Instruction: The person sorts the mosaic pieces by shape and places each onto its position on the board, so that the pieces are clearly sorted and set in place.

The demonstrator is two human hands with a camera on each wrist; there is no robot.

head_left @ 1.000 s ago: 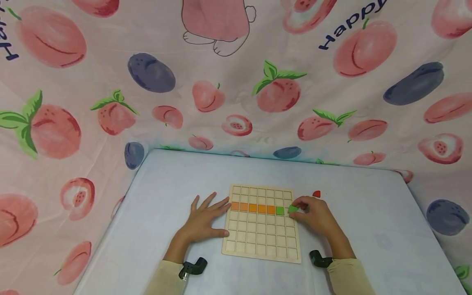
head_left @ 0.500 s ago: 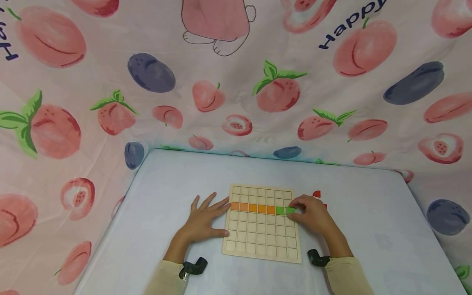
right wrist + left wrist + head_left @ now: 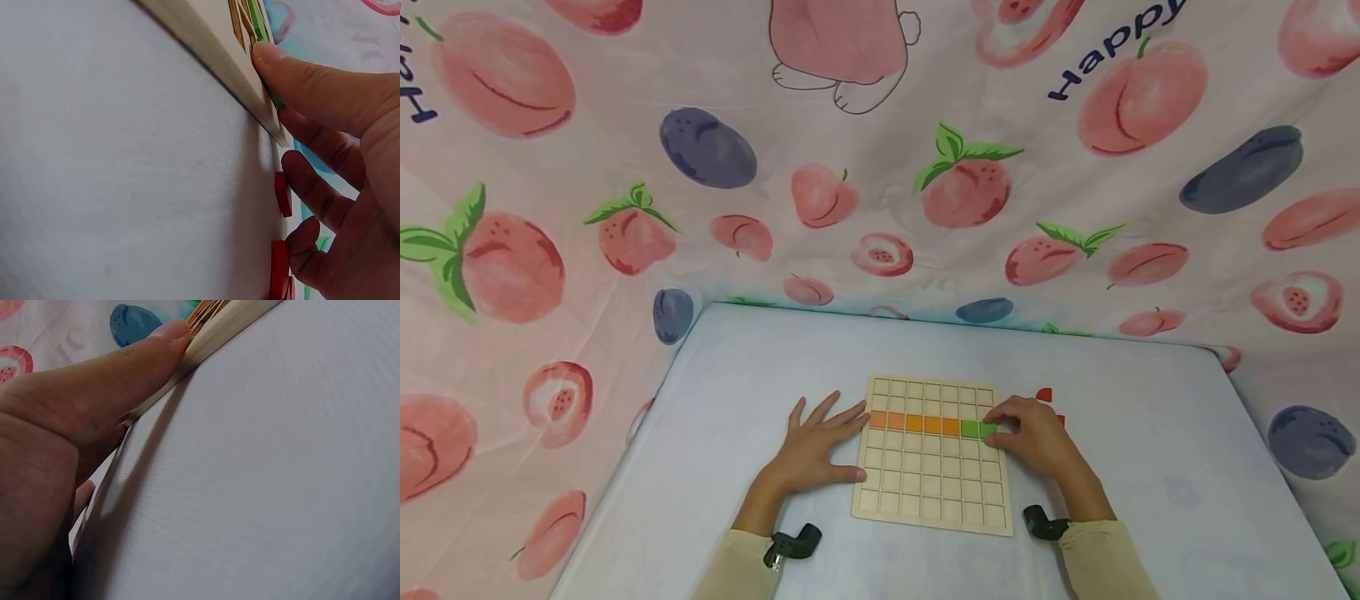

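Note:
A square wooden grid board (image 3: 928, 483) lies on the white table. My left hand (image 3: 808, 454) is spread at its left side, with thumb and fingertips at the edge. My right hand (image 3: 1033, 429) pinches a green tile (image 3: 988, 430) between thumb and fingers at the rightmost cell of the third row from the far side. In the right wrist view, the thumb lies over this green tile (image 3: 276, 99), partly hiding it. Filling the rest of that row are several orange tiles (image 3: 913, 422) on the left, then another green tile (image 3: 969, 429).
Red pieces (image 3: 1044, 394) lie on the table beyond and beside my right hand, partly hidden by it. In the right wrist view, a red piece (image 3: 279, 269) stands out below the fingers. A fruit-print cloth (image 3: 880, 192) hangs behind the table's far edge.
My right hand has moved slightly left, bringing the green tile from the board's right edge into the row's last cell. Another red piece shows beside the hand. My left hand stays put.

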